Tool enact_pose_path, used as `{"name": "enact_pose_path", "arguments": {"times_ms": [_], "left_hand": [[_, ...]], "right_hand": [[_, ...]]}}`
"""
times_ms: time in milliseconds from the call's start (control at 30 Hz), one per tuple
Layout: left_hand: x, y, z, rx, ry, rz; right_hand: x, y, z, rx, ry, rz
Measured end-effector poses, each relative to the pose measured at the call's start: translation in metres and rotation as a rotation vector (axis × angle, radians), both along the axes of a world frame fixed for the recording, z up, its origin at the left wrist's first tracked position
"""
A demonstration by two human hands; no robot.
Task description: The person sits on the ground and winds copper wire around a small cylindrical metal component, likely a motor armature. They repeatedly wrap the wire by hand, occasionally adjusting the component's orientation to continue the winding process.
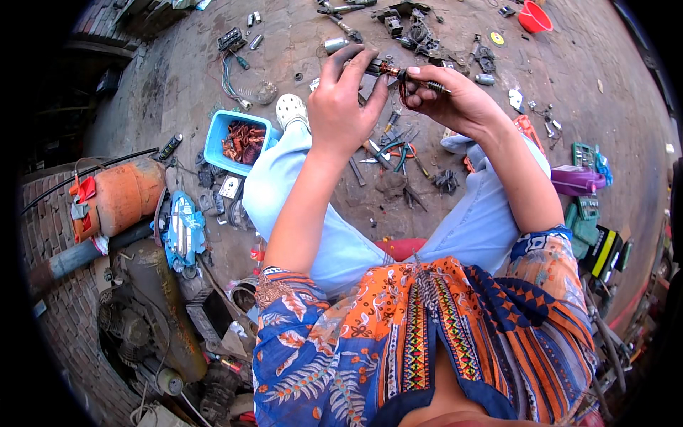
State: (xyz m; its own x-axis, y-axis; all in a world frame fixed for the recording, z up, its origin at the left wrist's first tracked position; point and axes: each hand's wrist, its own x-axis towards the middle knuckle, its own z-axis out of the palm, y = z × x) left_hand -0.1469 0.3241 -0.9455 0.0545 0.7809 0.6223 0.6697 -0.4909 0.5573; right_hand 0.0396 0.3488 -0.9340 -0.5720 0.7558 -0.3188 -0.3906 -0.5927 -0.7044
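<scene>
Held up between both hands is a small motor armature, with a dark core, copper-coloured windings and a ridged metal shaft end sticking out at the right. My left hand grips its left end, fingers curled over the top and thumb below. My right hand pinches the other end near the shaft; thin reddish wires hang beside its fingertips. Beneath the hands, pliers with teal and red handles lie on the ground among other hand tools. A blue tub of copper-coloured scrap stands left of my left forearm.
Motor parts are strewn ahead, near a red bucket. At the left lie an orange cylinder and a compressor-like machine. A purple container and green tool cases sit at the right.
</scene>
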Motion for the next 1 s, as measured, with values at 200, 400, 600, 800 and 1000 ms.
{"name": "enact_pose_path", "arguments": {"times_ms": [200,400,600,800,1000], "left_hand": [[-0.0010,0.0031,-0.0047,0.061,0.087,0.012],[-0.0014,0.0030,-0.0049,0.079,0.101,0.002],[-0.0003,-0.0004,-0.0035,0.068,0.155,0.028],[0.0005,-0.0032,-0.0008,0.082,0.208,0.068],[0.0012,-0.0037,-0.0016,0.020,0.114,0.069]], "right_hand": [[0.0003,-0.0003,0.0008,-0.040,-0.014,-0.013],[0.0008,-0.0011,0.0015,-0.043,-0.026,-0.012],[0.0017,-0.0022,0.0009,-0.040,-0.044,-0.018],[0.0004,-0.0024,0.0000,-0.004,-0.055,0.013],[-0.0025,-0.0046,-0.0002,0.071,-0.137,0.047]]}}
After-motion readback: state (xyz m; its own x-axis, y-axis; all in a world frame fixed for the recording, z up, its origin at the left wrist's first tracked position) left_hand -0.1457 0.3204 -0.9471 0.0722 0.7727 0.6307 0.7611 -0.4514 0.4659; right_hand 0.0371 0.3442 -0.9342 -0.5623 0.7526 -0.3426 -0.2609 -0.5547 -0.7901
